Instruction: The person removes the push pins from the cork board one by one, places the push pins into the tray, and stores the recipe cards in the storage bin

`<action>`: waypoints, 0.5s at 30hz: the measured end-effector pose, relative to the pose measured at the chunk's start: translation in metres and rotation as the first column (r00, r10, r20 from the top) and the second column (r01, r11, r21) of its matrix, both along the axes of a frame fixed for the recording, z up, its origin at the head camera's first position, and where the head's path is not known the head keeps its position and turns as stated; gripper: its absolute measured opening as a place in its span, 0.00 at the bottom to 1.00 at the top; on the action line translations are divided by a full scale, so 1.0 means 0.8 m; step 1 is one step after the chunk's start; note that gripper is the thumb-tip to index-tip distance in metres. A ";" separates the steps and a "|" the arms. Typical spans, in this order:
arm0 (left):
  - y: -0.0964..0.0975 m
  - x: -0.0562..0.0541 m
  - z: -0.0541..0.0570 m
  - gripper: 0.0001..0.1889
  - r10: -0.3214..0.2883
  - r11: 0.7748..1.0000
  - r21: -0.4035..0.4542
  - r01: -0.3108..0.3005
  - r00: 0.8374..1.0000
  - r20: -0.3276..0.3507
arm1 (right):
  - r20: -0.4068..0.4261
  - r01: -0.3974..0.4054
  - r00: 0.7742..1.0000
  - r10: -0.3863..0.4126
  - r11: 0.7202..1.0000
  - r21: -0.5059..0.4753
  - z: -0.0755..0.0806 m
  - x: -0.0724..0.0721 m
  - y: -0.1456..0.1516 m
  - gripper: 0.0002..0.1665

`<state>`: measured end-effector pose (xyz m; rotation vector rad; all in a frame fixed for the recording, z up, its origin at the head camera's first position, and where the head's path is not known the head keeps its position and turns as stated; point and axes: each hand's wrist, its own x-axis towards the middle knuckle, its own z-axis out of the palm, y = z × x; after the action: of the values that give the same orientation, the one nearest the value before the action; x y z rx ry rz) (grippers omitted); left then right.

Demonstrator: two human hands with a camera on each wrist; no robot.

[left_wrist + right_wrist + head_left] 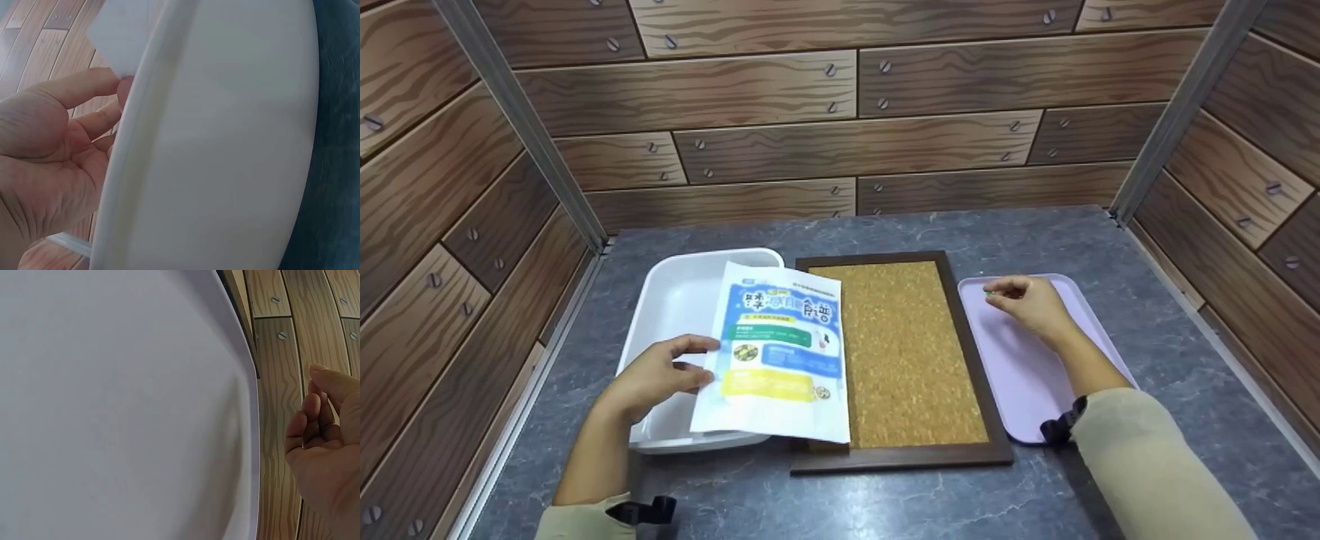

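Note:
My left hand (664, 379) pinches the left edge of a printed paper sheet (784, 337), coloured blue, green and yellow. The sheet overlaps a white plastic tub (675, 289) and the left part of a cork board (915, 352) with a dark brown frame. In the left wrist view a white paper corner (121, 39) shows at thumb and finger, partly behind the tub's wall. Above the lilac tray (1024, 386), my right hand (1031, 304) pinches a tiny green thing (988, 292), too small to identify. The right wrist view does not show that green thing.
A grey marbled tabletop (877, 502) carries the tub, board and tray side by side. Wood-patterned walls (780, 90) enclose the back and both sides, with metal strips (1177, 105) at the corners. The tub's raised rim stands beside the left wrist.

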<state>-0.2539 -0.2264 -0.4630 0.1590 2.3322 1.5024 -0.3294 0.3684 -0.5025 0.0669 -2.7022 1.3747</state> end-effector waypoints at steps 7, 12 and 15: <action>-0.018 -0.001 -0.004 0.31 0.005 1.000 0.017 -0.005 1.000 0.001 | 0.012 0.021 1.000 -0.021 1.000 0.012 -0.005 0.007 0.020 0.17; -0.029 0.000 -0.006 0.31 0.018 1.000 0.022 -0.018 1.000 -0.002 | 0.001 0.026 1.000 -0.026 0.999 0.027 -0.006 0.012 0.033 0.17; -0.035 0.002 -0.006 0.31 0.033 0.999 0.030 -0.034 0.999 0.011 | -0.003 0.025 1.000 -0.024 0.999 0.039 -0.005 0.014 0.040 0.17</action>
<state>-0.2523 -0.2543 -0.4680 0.1201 2.3157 1.5512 -0.3185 0.4005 -0.5066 0.0388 -2.7187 1.3140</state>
